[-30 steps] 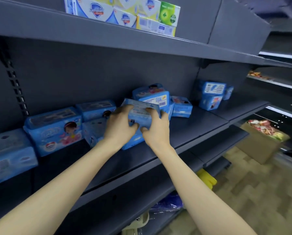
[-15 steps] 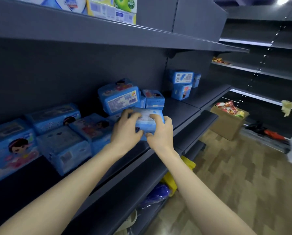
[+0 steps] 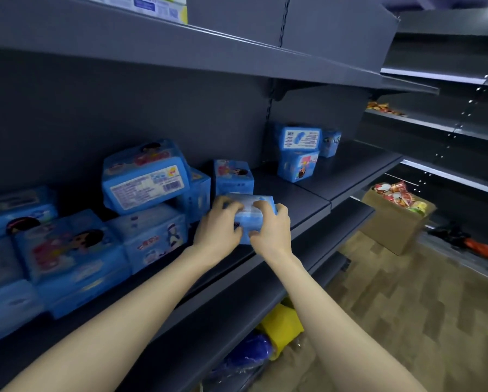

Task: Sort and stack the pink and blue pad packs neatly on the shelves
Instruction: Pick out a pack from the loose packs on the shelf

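Blue plastic-wrapped pad pack (image 3: pixel 249 220) is sitting low over the front part of the dark grey metal shelf (image 3: pixel 296 202), and I cannot tell whether its underside is touching the board. Both hands are on it: the left hand (image 3: pixel 218 226) is curling its fingers over the top left edge, the right hand (image 3: pixel 271 232) is wrapping the right end, so each grip is clamped on the pack. Just behind it a small blue pack with a cartoon face (image 3: pixel 232 176) is standing upright. To the left a big blue pack with a white barcode label (image 3: pixel 145 178) is lying tilted on top of other blue packs (image 3: pixel 155 239), which are crowding the left stretch of the shelf in a loose jumble. Further along to the right, two blue packs (image 3: pixel 298 154) are standing one on the other near the back panel. Down on the wood-patterned floor (image 3: pixel 407 321) an open brown cardboard box (image 3: pixel 390 230) is holding bright snack packets. Something yellow (image 3: pixel 282 326) is poking out beneath the lower shelf.
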A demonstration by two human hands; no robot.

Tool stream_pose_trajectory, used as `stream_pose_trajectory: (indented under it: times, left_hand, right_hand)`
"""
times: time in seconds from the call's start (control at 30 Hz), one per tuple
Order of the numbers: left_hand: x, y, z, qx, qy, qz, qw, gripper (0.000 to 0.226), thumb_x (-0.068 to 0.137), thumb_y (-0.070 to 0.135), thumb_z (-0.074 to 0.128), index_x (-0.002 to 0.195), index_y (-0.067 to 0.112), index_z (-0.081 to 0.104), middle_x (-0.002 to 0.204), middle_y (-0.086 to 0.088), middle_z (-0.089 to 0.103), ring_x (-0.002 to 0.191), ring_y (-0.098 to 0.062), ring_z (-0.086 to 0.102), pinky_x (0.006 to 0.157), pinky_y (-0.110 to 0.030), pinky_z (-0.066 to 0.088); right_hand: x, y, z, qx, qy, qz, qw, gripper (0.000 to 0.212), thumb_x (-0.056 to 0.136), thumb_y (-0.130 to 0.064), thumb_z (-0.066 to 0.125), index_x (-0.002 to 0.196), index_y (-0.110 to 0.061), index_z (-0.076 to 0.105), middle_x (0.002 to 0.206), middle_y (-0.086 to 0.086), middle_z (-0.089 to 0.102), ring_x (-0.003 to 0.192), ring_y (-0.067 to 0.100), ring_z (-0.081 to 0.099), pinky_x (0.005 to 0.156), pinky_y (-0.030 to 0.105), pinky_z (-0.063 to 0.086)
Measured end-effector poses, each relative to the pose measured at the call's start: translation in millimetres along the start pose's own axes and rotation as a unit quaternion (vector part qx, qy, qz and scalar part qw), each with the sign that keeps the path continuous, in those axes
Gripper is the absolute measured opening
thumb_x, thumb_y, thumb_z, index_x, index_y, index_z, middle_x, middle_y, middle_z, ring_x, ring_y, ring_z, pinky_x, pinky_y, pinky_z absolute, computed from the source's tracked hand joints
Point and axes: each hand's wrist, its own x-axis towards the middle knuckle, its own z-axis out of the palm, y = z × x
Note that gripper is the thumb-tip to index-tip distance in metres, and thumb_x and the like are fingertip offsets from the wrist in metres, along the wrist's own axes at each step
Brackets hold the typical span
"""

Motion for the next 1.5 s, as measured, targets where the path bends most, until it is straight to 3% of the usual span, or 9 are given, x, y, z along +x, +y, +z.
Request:
stream_pose_trajectory:
  times: [0.23, 0.33, 0.53, 0.7, 0.83, 1.07, 1.17, 1.33, 1.5]
  left_hand:
    - [32, -3, 23, 0.017, -0.012, -0.039, 0.999, 0.035, 0.088, 0.013, 0.056, 0.122, 0.011, 0.052, 0.135, -0.007, 0.037, 0.112, -0.026, 0.052, 0.092, -0.036, 0.045]
    - [43, -10, 29, 0.029, -0.018, -0.044, 0.998, 0.038, 0.090, 0.013, 0.054, 0.127, 0.009, 0.049, 0.135, -0.006, 0.035, 0.115, -0.024, 0.049, 0.094, -0.032, 0.042]
    - [54, -17, 35, 0.068, -0.045, -0.043, 0.996, 0.047, 0.091, 0.014, 0.054, 0.135, 0.013, 0.038, 0.140, -0.004, 0.027, 0.112, -0.024, 0.051, 0.091, -0.037, 0.047]
    - [59, -15, 30, 0.118, -0.069, -0.065, 0.988, 0.049, 0.090, 0.018, 0.055, 0.135, 0.015, 0.035, 0.141, -0.004, 0.026, 0.120, -0.025, 0.045, 0.090, -0.039, 0.048]
    - [58, -8, 9, 0.149, -0.028, -0.066, 0.986, 0.045, 0.090, 0.022, 0.053, 0.133, 0.014, 0.041, 0.137, -0.006, 0.036, 0.122, -0.027, 0.041, 0.089, -0.037, 0.043]
    - [26, -15, -47, 0.146, 0.078, -0.068, 0.984, 0.048, 0.089, 0.017, 0.053, 0.136, 0.016, 0.042, 0.135, -0.005, 0.041, 0.123, -0.025, 0.041, 0.084, -0.035, 0.043]
    - [4, -25, -69, 0.162, 0.101, -0.090, 0.977, 0.048, 0.090, 0.018, 0.052, 0.137, 0.018, 0.041, 0.137, -0.002, 0.039, 0.124, -0.022, 0.040, 0.080, -0.034, 0.042]
    - [-45, -47, -110, 0.174, 0.145, -0.145, 0.963, 0.046, 0.089, 0.020, 0.054, 0.134, 0.018, 0.045, 0.136, -0.003, 0.043, 0.122, -0.025, 0.044, 0.086, -0.037, 0.046]
    - [-105, -79, -153, 0.213, 0.168, -0.213, 0.939, 0.045, 0.090, 0.021, 0.054, 0.133, 0.020, 0.045, 0.136, -0.003, 0.043, 0.120, -0.025, 0.046, 0.080, -0.036, 0.044]
  right_hand:
    - [45, 20, 11, -0.045, -0.046, -0.025, 0.998, 0.057, 0.084, -0.004, 0.053, 0.137, -0.018, 0.038, 0.132, 0.018, 0.034, 0.116, 0.038, 0.039, 0.092, 0.042, 0.042]
    - [57, 23, 19, -0.067, -0.054, -0.034, 0.996, 0.060, 0.085, -0.008, 0.054, 0.140, -0.021, 0.035, 0.137, 0.017, 0.032, 0.121, 0.037, 0.036, 0.096, 0.043, 0.039]
    - [71, 27, 24, -0.103, -0.065, -0.045, 0.992, 0.062, 0.088, -0.013, 0.054, 0.143, -0.026, 0.029, 0.143, 0.016, 0.027, 0.129, 0.035, 0.029, 0.103, 0.044, 0.031]
    - [76, 14, 20, -0.133, -0.071, -0.030, 0.988, 0.061, 0.084, -0.012, 0.057, 0.139, -0.022, 0.033, 0.142, 0.016, 0.028, 0.132, 0.036, 0.023, 0.106, 0.052, 0.026]
    - [75, -8, 8, -0.107, -0.054, -0.073, 0.990, 0.059, 0.084, -0.014, 0.058, 0.139, -0.019, 0.037, 0.147, 0.014, 0.027, 0.137, 0.035, 0.017, 0.110, 0.052, 0.022]
    - [56, -65, 8, -0.035, 0.000, -0.166, 0.985, 0.057, 0.080, -0.012, 0.062, 0.134, -0.017, 0.046, 0.139, 0.011, 0.040, 0.130, 0.032, 0.029, 0.106, 0.044, 0.029]
    - [41, -91, 14, -0.013, -0.009, -0.208, 0.978, 0.057, 0.080, -0.007, 0.060, 0.135, -0.017, 0.046, 0.140, 0.010, 0.038, 0.130, 0.032, 0.028, 0.108, 0.042, 0.026]
    - [9, -139, 30, 0.026, -0.014, -0.283, 0.959, 0.054, 0.081, -0.001, 0.054, 0.133, -0.014, 0.049, 0.142, 0.011, 0.039, 0.127, 0.032, 0.032, 0.103, 0.037, 0.031]
    - [-33, -193, 50, 0.058, -0.059, -0.340, 0.937, 0.052, 0.082, -0.004, 0.057, 0.132, -0.014, 0.049, 0.137, 0.011, 0.042, 0.128, 0.032, 0.031, 0.104, 0.036, 0.030]
